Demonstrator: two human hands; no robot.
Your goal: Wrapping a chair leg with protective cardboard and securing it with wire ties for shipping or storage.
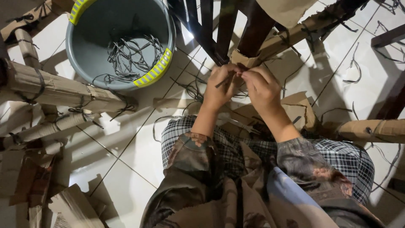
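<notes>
Right now my left hand (218, 90) and right hand (262, 88) meet just below the cardboard-wrapped end of a dark wooden furniture leg (253, 31). Left fingers are curled around a thin dark tool (225, 80), maybe a small blade; I can't tell from this angle. Right fingers are pressed together, pinching at the edge of the cardboard wrapping (242, 59). A grey bucket (101, 25) with yellow handles, holding cut black straps (133, 52), stands on the white tiled floor (130, 156) to my left. Wrapped cardboard bundles (59, 90) lie beside it.
</notes>
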